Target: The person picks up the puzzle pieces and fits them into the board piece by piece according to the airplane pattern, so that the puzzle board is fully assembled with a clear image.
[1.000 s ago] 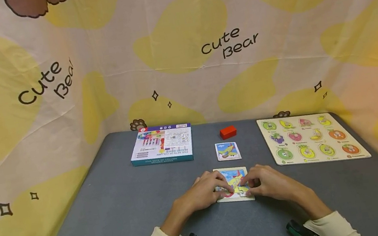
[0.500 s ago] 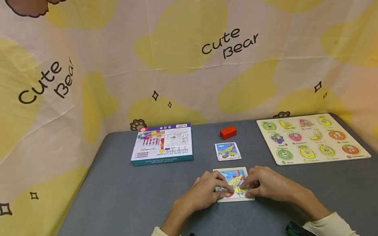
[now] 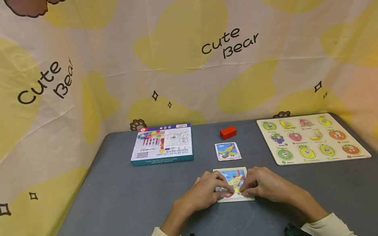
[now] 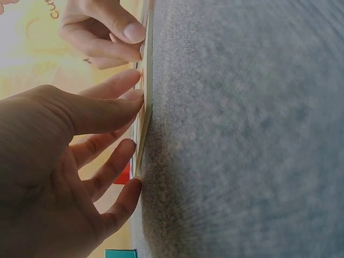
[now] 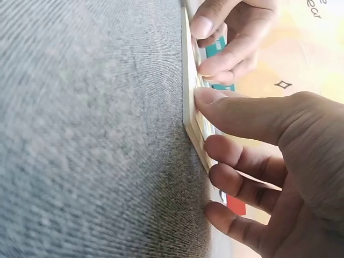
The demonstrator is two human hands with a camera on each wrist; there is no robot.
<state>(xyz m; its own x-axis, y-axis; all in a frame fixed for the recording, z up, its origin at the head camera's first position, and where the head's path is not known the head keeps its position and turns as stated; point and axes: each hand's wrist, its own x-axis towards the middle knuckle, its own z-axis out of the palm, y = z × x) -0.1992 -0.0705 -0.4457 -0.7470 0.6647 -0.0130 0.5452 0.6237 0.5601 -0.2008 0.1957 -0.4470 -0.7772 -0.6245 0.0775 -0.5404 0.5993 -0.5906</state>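
Observation:
A small wooden jigsaw puzzle (image 3: 232,174) with an airplane picture lies flat on the grey table, in a pale frame. My left hand (image 3: 208,190) rests its thumb and fingertips on the puzzle's left and lower middle. From the other side my right hand (image 3: 267,183) touches the lower right pieces with thumb and index finger. The wrist views show the board (image 4: 145,115) edge-on, fingertips of both hands against its top face and the other fingers loosely bent. Parts of the picture are hidden under the hands.
Behind the puzzle lies an airplane picture card (image 3: 228,151), with a red block (image 3: 228,132) beyond it. A flat toy box (image 3: 161,145) is at the back left. On the right lies a fruit board (image 3: 314,138). Printed cloth walls (image 3: 179,54) surround the table.
My right hand has shifted slightly left over the lower right of the puzzle, its fingertips nearer the middle. The left hand has stayed in place.

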